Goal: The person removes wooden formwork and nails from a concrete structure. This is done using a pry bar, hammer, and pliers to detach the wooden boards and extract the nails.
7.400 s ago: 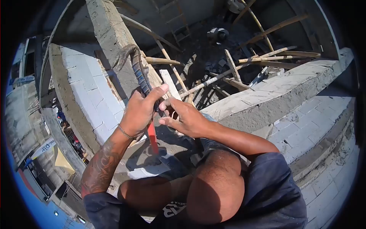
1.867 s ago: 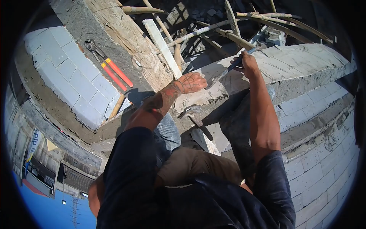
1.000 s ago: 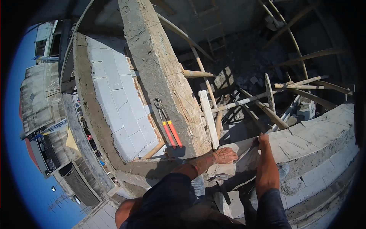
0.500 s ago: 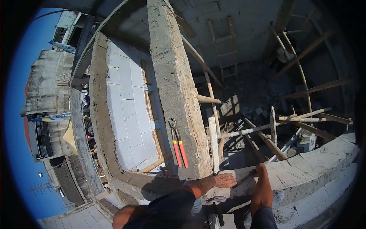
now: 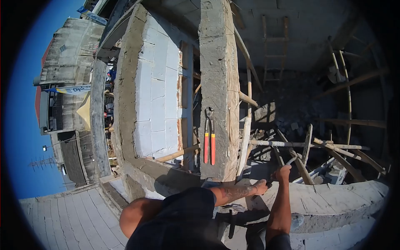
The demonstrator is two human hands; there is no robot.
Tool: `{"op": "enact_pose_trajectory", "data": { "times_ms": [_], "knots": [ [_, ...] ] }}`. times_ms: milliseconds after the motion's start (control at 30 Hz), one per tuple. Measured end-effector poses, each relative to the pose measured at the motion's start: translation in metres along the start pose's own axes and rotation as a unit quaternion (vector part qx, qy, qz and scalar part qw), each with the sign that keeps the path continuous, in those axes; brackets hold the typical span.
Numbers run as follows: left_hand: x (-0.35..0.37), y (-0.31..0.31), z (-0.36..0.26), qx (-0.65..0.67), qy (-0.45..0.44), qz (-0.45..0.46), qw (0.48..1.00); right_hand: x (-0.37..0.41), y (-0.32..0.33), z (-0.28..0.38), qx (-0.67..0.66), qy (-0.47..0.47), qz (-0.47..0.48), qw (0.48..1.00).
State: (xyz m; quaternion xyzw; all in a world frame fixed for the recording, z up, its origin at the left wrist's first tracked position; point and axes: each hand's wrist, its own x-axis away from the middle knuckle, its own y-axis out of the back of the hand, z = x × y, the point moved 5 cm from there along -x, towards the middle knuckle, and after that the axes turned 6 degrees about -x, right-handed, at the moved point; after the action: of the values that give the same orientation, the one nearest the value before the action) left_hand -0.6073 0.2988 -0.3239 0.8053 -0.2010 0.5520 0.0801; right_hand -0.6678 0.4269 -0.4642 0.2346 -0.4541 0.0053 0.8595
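My left hand [image 5: 261, 188] is low over the concrete ledge [image 5: 321, 193], its fingers curled in around something small and dark. Just to the right and a little higher, my right hand [image 5: 283, 172] is closed on a tool. A pale, narrow end of this tool [image 5: 292, 161] sticks out past the fist; I cannot tell its kind. Long-handled pincers [image 5: 210, 135] with red and yellow grips lie on top of the rough concrete beam [image 5: 213, 62], out beyond my left hand. Beneath my forearms, a dark strip-like thing [image 5: 231, 223] hangs near the ledge.
Wooden boarding [image 5: 232, 83] lines the beam's right side. Bamboo poles [image 5: 308, 144] and a ladder [image 5: 275, 39] stand in the shaded pit, over rubble. Left of the beam is a white block wall [image 5: 152, 87]. Buildings [image 5: 68, 46] and a banner [image 5: 75, 89] are farther left.
My left hand lay flat with fingers stretched and has now curled in. My right hand has moved up and away from my body. The view has shifted, so the beam and pincers appear farther right.
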Motion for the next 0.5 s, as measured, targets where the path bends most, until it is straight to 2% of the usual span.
{"op": "enact_pose_trajectory", "data": {
  "times_ms": [67, 100, 133, 167, 200, 233, 267, 300, 333, 367, 400, 433, 467, 500],
  "knots": [
    [-0.018, 0.014, 0.025, 0.158, -0.021, 0.030, 0.987, 0.093, -0.001, 0.154, 0.022, -0.014, 0.105, 0.994],
    [-0.015, 0.020, 0.040, 0.250, 0.005, 0.062, 0.966, 0.093, -0.021, 0.159, 0.057, 0.021, 0.125, 0.990],
    [0.016, 0.044, 0.009, 0.037, -0.138, 0.014, 0.990, 0.087, -0.045, 0.150, 0.148, 0.121, 0.106, 0.976],
    [0.022, 0.050, 0.002, 0.017, -0.127, 0.009, 0.992, 0.099, -0.052, 0.163, 0.214, 0.170, 0.071, 0.959],
    [0.029, 0.054, -0.004, -0.003, -0.117, 0.004, 0.993, 0.111, -0.048, 0.179, 0.174, 0.074, 0.135, 0.973],
    [0.037, 0.059, -0.010, -0.023, -0.106, 0.000, 0.994, 0.115, -0.037, 0.186, 0.170, 0.101, 0.129, 0.972],
    [0.012, 0.046, 0.016, 0.076, -0.128, 0.034, 0.988, 0.104, -0.025, 0.178, 0.119, 0.071, 0.124, 0.983],
    [0.002, 0.039, 0.020, 0.065, -0.089, 0.068, 0.992, 0.083, -0.016, 0.158, 0.108, 0.150, 0.027, 0.982],
    [-0.001, 0.036, 0.006, -0.051, -0.085, 0.061, 0.993, 0.082, 0.009, 0.164, -0.017, 0.045, 0.038, 0.998],
    [0.008, 0.032, -0.016, -0.162, -0.081, 0.053, 0.982, 0.061, 0.026, 0.144, -0.125, 0.041, -0.012, 0.991],
    [0.025, 0.031, -0.044, -0.207, -0.100, 0.050, 0.972, 0.059, 0.051, 0.143, -0.215, -0.022, -0.050, 0.975],
    [0.019, 0.020, -0.042, -0.194, -0.153, 0.064, 0.967, 0.058, 0.075, 0.140, -0.273, -0.036, -0.084, 0.958],
    [0.016, 0.010, -0.048, -0.254, -0.171, 0.076, 0.949, 0.053, 0.097, 0.125, -0.227, -0.057, -0.116, 0.965],
    [0.013, 0.000, -0.052, -0.313, -0.189, 0.087, 0.927, 0.024, 0.110, 0.079, -0.206, -0.016, -0.119, 0.971]
  ]
}}
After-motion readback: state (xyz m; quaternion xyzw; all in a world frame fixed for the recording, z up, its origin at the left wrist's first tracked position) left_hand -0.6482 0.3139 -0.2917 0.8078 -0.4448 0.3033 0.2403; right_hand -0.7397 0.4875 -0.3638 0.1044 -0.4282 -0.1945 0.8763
